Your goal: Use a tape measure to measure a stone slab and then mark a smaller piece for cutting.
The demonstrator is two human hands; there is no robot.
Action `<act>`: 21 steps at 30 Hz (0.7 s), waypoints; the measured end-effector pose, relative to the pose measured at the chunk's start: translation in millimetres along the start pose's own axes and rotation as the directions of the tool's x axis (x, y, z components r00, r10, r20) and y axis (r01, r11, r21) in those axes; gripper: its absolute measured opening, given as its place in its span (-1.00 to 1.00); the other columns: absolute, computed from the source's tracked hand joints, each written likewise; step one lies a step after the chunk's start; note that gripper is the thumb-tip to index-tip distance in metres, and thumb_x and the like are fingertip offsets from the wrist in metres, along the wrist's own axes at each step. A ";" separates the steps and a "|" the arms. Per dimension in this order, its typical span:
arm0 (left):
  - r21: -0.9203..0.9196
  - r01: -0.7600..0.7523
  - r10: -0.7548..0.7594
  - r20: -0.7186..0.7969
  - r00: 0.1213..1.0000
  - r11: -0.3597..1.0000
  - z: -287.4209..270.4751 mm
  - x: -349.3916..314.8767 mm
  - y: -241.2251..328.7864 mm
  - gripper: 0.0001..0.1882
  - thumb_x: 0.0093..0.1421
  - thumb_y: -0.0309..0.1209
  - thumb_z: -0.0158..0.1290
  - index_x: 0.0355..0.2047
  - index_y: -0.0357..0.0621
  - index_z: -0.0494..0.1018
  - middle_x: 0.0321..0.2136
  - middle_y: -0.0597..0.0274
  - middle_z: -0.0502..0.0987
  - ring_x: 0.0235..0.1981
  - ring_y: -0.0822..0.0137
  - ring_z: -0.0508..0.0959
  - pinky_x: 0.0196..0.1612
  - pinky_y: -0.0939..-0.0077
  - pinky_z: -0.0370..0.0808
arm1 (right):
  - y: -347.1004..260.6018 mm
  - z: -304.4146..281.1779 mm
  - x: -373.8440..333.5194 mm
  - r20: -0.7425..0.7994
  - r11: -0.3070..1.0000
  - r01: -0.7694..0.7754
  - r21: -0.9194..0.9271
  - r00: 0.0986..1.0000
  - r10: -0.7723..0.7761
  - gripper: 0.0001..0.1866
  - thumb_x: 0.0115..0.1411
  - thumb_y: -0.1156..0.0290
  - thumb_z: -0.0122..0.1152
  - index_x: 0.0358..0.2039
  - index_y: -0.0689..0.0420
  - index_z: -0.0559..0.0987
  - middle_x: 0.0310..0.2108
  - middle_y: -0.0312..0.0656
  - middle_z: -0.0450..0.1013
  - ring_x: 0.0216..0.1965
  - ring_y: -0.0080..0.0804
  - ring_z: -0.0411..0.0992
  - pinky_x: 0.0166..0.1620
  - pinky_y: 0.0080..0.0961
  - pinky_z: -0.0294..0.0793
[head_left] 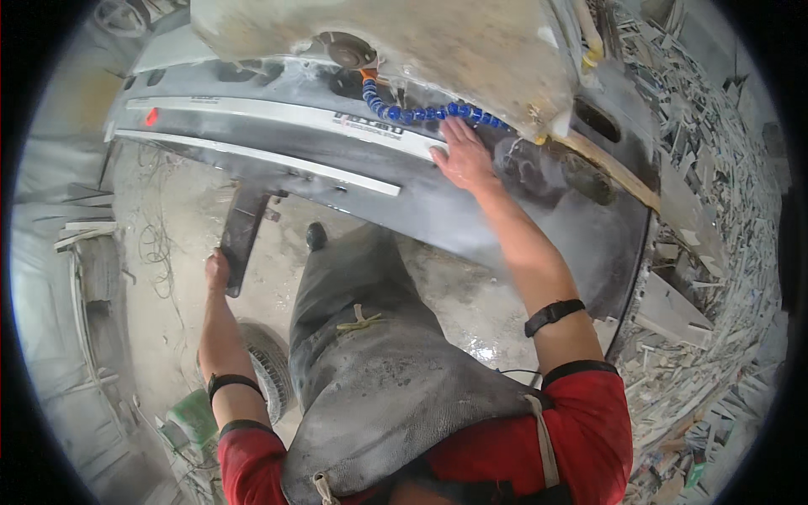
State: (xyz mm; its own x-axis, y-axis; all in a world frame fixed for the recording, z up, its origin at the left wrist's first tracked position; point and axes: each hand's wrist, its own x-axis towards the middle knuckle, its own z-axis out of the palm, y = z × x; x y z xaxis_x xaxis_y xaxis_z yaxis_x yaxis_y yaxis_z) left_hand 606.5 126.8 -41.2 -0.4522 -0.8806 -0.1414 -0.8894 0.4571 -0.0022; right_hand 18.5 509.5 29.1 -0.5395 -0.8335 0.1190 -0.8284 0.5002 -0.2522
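My right hand [463, 158] lies with fingers stretched out at the right end of a long white strip [278, 115], which rests on the wet dark machine table [539, 227]. Just beyond its fingertips curves a blue segmented coolant hose [412, 114] with an orange fitting. Lower on the left, my left hand [217, 269] is closed on the edge of a dark flat bar [245, 231] that slants down below the table's front edge. Its fingers are partly hidden. A narrower white strip [261, 160] runs along that front edge, apart from both hands.
A large pale machine housing [438, 46] with a round dark hub [350, 52] overhangs the table. A red light spot [151, 117] falls at the left. Broken slabs [673, 311] heap up on the right. A tyre [266, 370] and a green container [194, 417] lie lower left.
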 end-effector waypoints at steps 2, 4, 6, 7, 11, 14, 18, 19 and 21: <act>0.060 0.005 -0.005 0.000 1.000 0.998 -4.5 -8.8 -2.0 -0.65 0.36 -0.27 -0.35 -0.17 -0.25 0.36 -0.27 -0.34 0.56 -0.23 -0.34 0.56 -0.18 -0.11 0.51 | -2.8 -4.4 -4.9 -0.024 1.000 0.023 0.000 0.999 -0.023 -0.32 0.34 -0.03 -0.07 0.28 0.22 0.29 0.38 -0.06 0.11 0.42 -0.19 -0.01 0.41 -0.37 0.01; 0.010 0.043 -0.043 0.035 0.998 0.999 -2.8 -12.5 22.5 -0.71 0.35 -0.31 -0.32 -0.17 -0.23 0.35 -0.25 -0.35 0.55 -0.20 -0.33 0.56 -0.15 -0.13 0.50 | 5.1 -8.4 -13.0 -0.016 1.000 -0.005 0.006 1.000 0.005 -0.33 0.34 -0.01 -0.05 0.28 0.22 0.29 0.38 -0.06 0.10 0.42 -0.19 0.00 0.41 -0.37 0.02; 0.029 0.031 -0.032 0.042 0.999 0.999 -7.4 -21.7 31.7 -0.70 0.34 -0.31 -0.32 -0.18 -0.23 0.35 -0.25 -0.36 0.55 -0.17 -0.32 0.55 -0.13 -0.13 0.49 | 9.2 -16.7 -17.9 0.018 0.998 -0.031 0.054 0.999 0.030 -0.34 0.32 0.01 -0.05 0.27 0.23 0.31 0.38 -0.08 0.11 0.41 -0.17 0.01 0.41 -0.34 0.02; 0.046 0.022 -0.024 0.056 0.998 0.999 -8.5 -28.0 33.2 -0.70 0.34 -0.31 -0.32 -0.18 -0.24 0.35 -0.25 -0.36 0.55 -0.14 -0.32 0.54 -0.10 -0.13 0.47 | 8.8 -23.7 -17.6 0.014 0.998 -0.029 0.056 1.000 0.028 -0.34 0.32 0.01 -0.05 0.27 0.23 0.31 0.38 -0.08 0.11 0.41 -0.17 0.01 0.41 -0.34 0.02; -0.086 0.068 -0.063 0.061 0.996 0.994 -5.0 -71.4 44.0 -0.63 0.35 -0.26 -0.33 -0.22 -0.30 0.37 -0.29 -0.37 0.55 -0.13 -0.32 0.53 -0.11 -0.13 0.44 | 22.7 -35.5 -8.6 0.017 0.997 -0.080 0.009 0.997 0.079 -0.41 0.26 0.11 0.04 0.19 0.23 0.39 0.29 -0.01 0.25 0.34 -0.10 0.14 0.36 -0.25 0.11; -0.171 0.169 -0.159 0.068 0.985 0.971 -4.5 -98.6 66.2 -0.46 0.37 -0.17 -0.42 -0.30 -0.37 0.45 -0.28 -0.39 0.54 -0.15 -0.34 0.52 -0.11 -0.17 0.40 | 20.9 -44.5 21.1 -0.147 0.988 0.006 -0.151 0.989 -0.028 -0.50 0.15 0.23 0.13 0.07 0.22 0.47 0.13 -0.04 0.37 0.19 -0.09 0.27 0.25 -0.20 0.23; -0.259 0.189 -0.173 0.082 0.981 0.947 -8.5 -149.8 124.2 -0.38 0.38 -0.13 -0.48 -0.29 -0.39 0.49 -0.25 -0.40 0.53 -0.13 -0.35 0.51 -0.07 -0.17 0.39 | 44.4 -33.6 16.5 -0.262 0.990 -0.041 -0.137 0.965 0.004 -0.55 0.10 0.29 0.16 0.00 0.21 0.50 0.00 -0.12 0.39 0.08 -0.17 0.30 0.16 -0.22 0.30; -0.272 0.206 -0.185 0.101 0.977 0.940 -4.4 -165.0 132.6 -0.38 0.38 -0.12 -0.47 -0.26 -0.40 0.49 -0.25 -0.42 0.53 -0.12 -0.36 0.50 -0.06 -0.16 0.38 | 50.2 -37.1 10.3 -0.258 0.991 -0.029 -0.134 0.966 -0.007 -0.55 0.10 0.29 0.16 0.00 0.21 0.50 0.00 -0.12 0.39 0.08 -0.17 0.30 0.16 -0.22 0.30; -0.153 0.130 -0.118 0.085 0.989 0.980 4.8 -198.1 142.0 -0.34 0.39 -0.05 -0.46 -0.22 -0.42 0.49 -0.25 -0.47 0.51 -0.09 -0.37 0.49 -0.02 -0.12 0.38 | 62.2 -48.6 -4.3 -0.153 0.986 -0.083 -0.146 0.986 0.060 -0.56 0.14 0.28 0.13 0.00 0.24 0.46 0.05 -0.10 0.33 0.13 -0.17 0.28 0.16 -0.26 0.34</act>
State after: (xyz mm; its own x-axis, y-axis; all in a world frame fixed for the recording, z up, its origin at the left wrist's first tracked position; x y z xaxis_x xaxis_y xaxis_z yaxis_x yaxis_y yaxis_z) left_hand 570.1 366.8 -18.3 -0.3370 -0.9145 -0.2240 -0.9402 0.3143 0.1313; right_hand -38.0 555.6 59.6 -0.6052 -0.7560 0.2495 -0.7939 0.5964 -0.1183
